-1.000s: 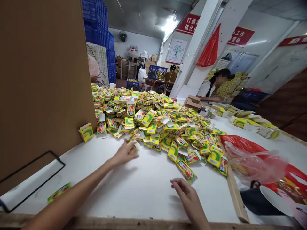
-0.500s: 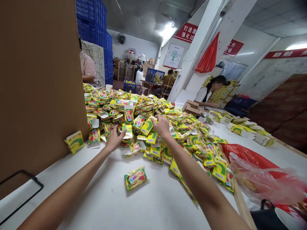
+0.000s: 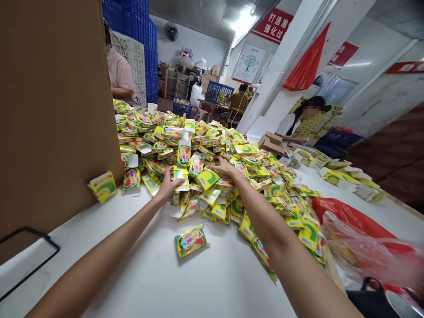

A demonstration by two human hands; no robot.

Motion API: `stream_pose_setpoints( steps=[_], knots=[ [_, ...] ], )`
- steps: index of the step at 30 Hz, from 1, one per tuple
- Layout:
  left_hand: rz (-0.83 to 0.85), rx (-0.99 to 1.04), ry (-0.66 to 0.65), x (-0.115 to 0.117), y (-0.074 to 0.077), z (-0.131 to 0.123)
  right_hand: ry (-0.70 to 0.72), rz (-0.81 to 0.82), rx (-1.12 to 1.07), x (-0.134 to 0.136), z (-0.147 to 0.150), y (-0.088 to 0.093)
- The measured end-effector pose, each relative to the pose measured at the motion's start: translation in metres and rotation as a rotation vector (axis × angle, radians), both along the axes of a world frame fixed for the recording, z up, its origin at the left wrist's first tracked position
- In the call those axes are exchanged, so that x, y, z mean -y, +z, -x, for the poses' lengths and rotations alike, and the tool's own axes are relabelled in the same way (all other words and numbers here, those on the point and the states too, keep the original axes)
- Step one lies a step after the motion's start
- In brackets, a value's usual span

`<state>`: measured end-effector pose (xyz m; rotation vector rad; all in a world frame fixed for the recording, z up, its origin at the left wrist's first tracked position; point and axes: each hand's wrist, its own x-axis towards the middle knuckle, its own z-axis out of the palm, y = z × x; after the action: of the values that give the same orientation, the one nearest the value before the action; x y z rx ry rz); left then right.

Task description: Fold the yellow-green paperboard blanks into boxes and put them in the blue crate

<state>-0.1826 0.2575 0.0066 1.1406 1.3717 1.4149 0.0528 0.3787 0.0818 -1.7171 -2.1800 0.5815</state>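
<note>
Cartons (image 3: 207, 178), flat, glossy, white-flapped

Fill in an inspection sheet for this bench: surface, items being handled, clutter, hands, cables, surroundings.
Surface: white table, visible in front of the pile.
Handled items: large pile of small yellow boxes, some flaps open; a lone box lies in front.
Clutter: red bag and clear bag at right; tall cardboard panel at left.
Left hand: thumb over a box in the pile; grip unclear.
Right hand: fingers at the pile; contact partly hidden.
Cables: thin dark cord by the white crates.
Surroundings: blue crates, fan, three other people.
</note>
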Motion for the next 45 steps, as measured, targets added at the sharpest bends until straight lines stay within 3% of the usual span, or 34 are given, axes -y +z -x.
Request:
stream_pose_setpoints(
  steps=[6,13,19,23,28,30,32,35,36,38,40,42,45],
  knots=[
    [0.097,0.173,-0.126,0.060,-0.007,-0.015,0.122,0.087,-0.036,0.045,-0.012,0.002],
    [0.230,0.186,-0.219,0.133,-0.008,-0.013,0.221,0.099,-0.097,0.128,-0.030,-0.008],
    [0.263,-0.044,-0.260,0.184,0.012,-0.014,0.284,0.038,-0.119,0.189,-0.041,-0.015],
    [0.205,-0.268,-0.219,0.195,0.023,-0.014,0.270,-0.037,-0.145,0.210,-0.047,-0.012],
    [0.146,-0.627,-0.230,0.201,0.029,0.007,0.206,-0.273,-0.234,0.245,-0.070,0.003],
    [0.173,-0.803,-0.189,0.208,0.036,0.015,0.155,-0.344,-0.230,0.270,-0.083,0.001],
    [0.105,-0.943,-0.041,0.221,0.045,0.014,0.041,-0.362,-0.211,0.298,-0.092,-0.010],
    [-0.260,-1.009,0.178,0.249,0.050,-0.012,-0.106,-0.312,-0.239,0.335,-0.096,-0.038],
    [-0.396,-1.000,0.159,0.260,0.047,-0.026,-0.113,-0.281,-0.265,0.344,-0.096,-0.048],
    [-0.560,-1.047,-0.190,0.283,0.036,-0.058,-0.069,-0.223,-0.319,0.358,-0.096,-0.064],
    [-0.588,-1.073,-0.454,0.301,0.022,-0.086,0.001,-0.193,-0.351,0.368,-0.099,-0.073],
    [-0.546,-1.016,-0.537,0.310,0.011,-0.107,0.047,-0.217,-0.364,0.376,-0.105,-0.074],
    [-0.484,-0.808,-0.519,0.307,0.007,-0.131,0.030,-0.387,-0.381,0.389,-0.116,-0.068]
  ],
)
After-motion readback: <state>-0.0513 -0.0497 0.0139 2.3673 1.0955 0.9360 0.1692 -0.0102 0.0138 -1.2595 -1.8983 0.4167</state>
